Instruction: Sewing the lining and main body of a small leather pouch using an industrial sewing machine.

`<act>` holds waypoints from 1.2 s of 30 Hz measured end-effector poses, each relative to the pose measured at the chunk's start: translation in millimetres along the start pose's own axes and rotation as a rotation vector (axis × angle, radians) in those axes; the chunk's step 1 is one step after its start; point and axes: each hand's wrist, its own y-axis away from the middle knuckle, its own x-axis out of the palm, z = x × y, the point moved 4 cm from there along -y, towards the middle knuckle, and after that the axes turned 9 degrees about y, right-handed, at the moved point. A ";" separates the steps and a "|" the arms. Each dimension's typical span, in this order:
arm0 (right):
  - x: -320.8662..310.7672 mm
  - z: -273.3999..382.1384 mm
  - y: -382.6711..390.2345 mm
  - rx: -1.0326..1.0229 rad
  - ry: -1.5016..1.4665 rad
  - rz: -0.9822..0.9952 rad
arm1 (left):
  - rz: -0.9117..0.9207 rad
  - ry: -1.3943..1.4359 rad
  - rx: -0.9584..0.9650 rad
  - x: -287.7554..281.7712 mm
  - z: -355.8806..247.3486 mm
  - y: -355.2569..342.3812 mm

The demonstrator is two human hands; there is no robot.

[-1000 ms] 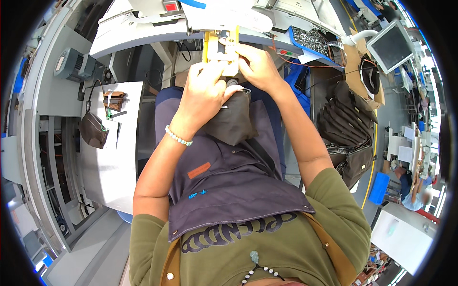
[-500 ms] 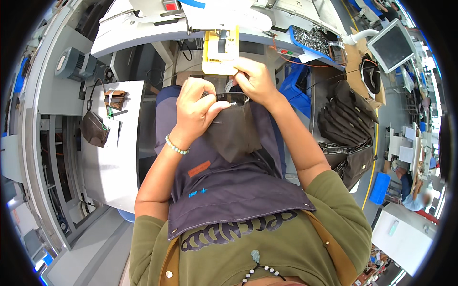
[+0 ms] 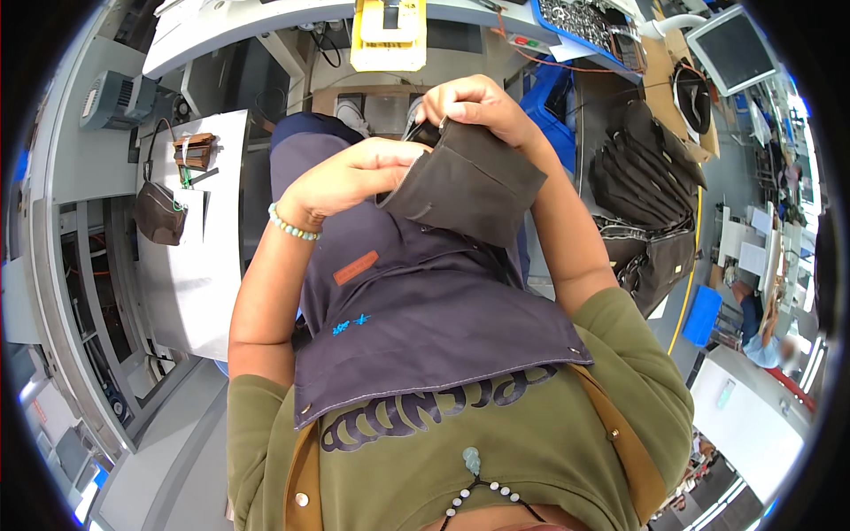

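A dark brown pouch (image 3: 482,181) is held tilted above my lap, its zip-edged mouth turned toward the upper left. My right hand (image 3: 478,108) pinches the upper rim of the pouch between thumb and fingers. At the left side of the mouth, my left hand (image 3: 350,177) has its fingers at and partly inside the opening, closed on the edge; the fingertips are hidden. Beyond the hands, a yellow guard plate (image 3: 388,60) juts from the machine table (image 3: 266,22), apart from the pouch.
On the left, a white side table (image 3: 199,292) bears another brown pouch (image 3: 161,215) and a bundle of brown strips (image 3: 193,150). To the right lie stacked dark bags (image 3: 646,190), a blue bin (image 3: 551,106), a blue tray of metal parts (image 3: 580,25) and a screen (image 3: 733,51).
The pouch has moved away from the yellow plate and tipped to the right. My left hand has gone from a pinch above its rim to having fingers in its mouth.
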 end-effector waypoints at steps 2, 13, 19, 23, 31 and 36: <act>11.7 3.0 -5.8 0.029 -0.012 0.036 | 0.117 0.064 -0.044 1.8 12.0 -9.1; 33.8 12.3 -19.1 0.127 -0.036 0.161 | 0.016 0.606 -0.117 -0.3 76.6 -19.0; 42.3 6.4 -25.2 0.127 -0.097 0.200 | -0.217 0.626 -0.152 3.2 105.7 -19.9; 30.2 10.8 -22.2 0.121 0.074 0.019 | -0.310 0.359 -0.157 -21.7 68.2 -4.4; 25.8 9.4 -7.0 0.286 0.290 0.243 | -0.252 -0.621 -0.086 -55.7 -41.8 10.4; 86.7 -22.9 -0.4 0.447 -0.195 0.430 | -0.076 -0.997 0.088 -33.6 -32.8 -9.6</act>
